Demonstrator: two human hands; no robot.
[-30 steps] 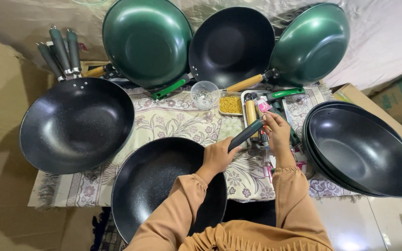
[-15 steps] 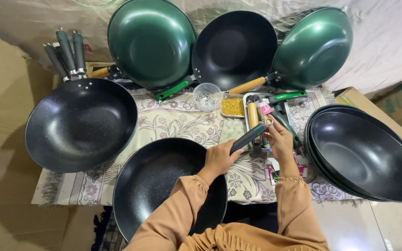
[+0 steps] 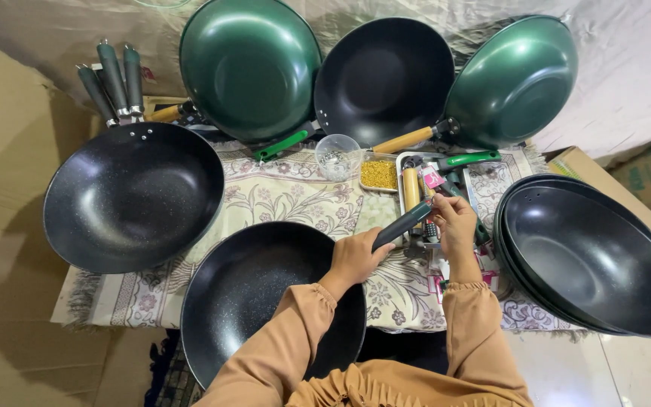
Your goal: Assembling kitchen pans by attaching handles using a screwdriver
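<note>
Head cam, looking down. Left hand, centre frame, fingers wrapped round the base of a dark handle belonging to the black wok at lower centre; the wok sits w/ its rim partly over the near edge of the bench, which is covered by a floral cloth. Right hand, just right of centre, fingers curled at the far tip of the same handle; exact pinch there cannot be told. Both sleeves tan.

Around: metal tray just beyond the hands, holding a wooden handle, a green handle and small parts, too small to ID. Left of tray, a small dish of yellow bits and a clear plastic cup.

Upper frame, three woks propped up: green at upper left-centre, black at top centre, green at upper right. Speckled black wok at left, w/ dark spare handles bunched above it. Stack of black woks at right. Cardboard boxes at far right edge.
</note>
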